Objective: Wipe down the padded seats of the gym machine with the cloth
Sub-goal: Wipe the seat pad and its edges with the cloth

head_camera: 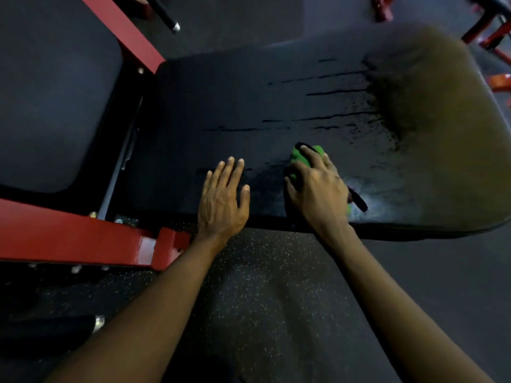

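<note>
A large black padded seat (276, 100) fills the middle of the view, streaked with wet lines and drops toward its right side. My right hand (318, 183) lies on top of a green cloth with a dark edge (300, 157) near the pad's front edge, fingers curled over it and pressing it onto the pad. My left hand (224, 194) rests flat on the pad just left of the cloth, fingers straight and spread, holding nothing. A second black pad (52, 92) sits at the left, beyond the red frame.
Red steel frame bars (83, 239) run along the left and front-left of the seat, with bolts underneath. More red frame parts (486, 31) stand at the top right. A black bar with a metal tip (166, 16) hangs at the top. Speckled rubber floor (262, 299) lies below.
</note>
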Available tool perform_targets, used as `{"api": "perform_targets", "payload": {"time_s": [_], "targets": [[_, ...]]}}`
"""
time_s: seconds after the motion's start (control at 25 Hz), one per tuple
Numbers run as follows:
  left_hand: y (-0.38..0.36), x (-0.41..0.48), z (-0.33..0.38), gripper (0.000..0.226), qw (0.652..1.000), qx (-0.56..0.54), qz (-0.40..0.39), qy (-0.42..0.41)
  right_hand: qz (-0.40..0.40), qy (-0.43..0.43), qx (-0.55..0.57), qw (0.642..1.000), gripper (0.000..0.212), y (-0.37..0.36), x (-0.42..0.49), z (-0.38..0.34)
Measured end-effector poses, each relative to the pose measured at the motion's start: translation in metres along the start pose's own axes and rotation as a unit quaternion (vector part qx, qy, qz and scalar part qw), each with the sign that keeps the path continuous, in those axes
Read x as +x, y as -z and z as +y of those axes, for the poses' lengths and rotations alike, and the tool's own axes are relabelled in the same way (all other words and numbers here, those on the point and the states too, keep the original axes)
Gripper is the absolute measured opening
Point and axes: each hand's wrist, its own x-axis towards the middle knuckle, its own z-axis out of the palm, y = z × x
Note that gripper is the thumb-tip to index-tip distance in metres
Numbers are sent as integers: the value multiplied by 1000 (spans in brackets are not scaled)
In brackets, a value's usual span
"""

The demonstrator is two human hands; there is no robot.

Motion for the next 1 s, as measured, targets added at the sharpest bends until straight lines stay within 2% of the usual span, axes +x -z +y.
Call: {"api": "perform_targets", "payload": {"time_s": [0.12, 0.24, 0.32, 0.4, 0.48, 0.68, 0.8, 0.88, 1.0], "targets": [[-2, 1, -1, 59, 1000, 14, -3, 1, -42, 27, 6, 999, 28, -8, 12, -15], [-2, 1, 0, 58, 1000, 13, 8, 4, -58, 42, 27, 997, 31, 11, 13, 4], [-3, 1, 0, 59, 1000, 5, 13, 7, -56, 7, 28, 998, 33, 32, 10, 33], [-3, 1, 1, 59, 1000, 4, 13, 10, -30, -64, 42, 997, 32, 48, 9, 55], [-3, 1, 1, 60, 1000, 4, 16, 15, -7, -97, 28, 995, 30, 44, 10, 48], [-3, 1, 4, 60, 1000, 6, 24, 11, -53, 4, 20, 998, 27, 1, 24, -7], [-3, 1, 3, 60, 1000, 3, 23, 11, -59, 10, 40, 997, 31, 18, 32, 18], [-4, 1, 2, 60, 1000, 2, 22, 14, -31, -35, 21, 999, 34, 43, 35, 59], [-5, 1, 2, 61, 999, 2, 28, 15, 17, -160, 36, 986, 35, 78, 40, 106]]}}
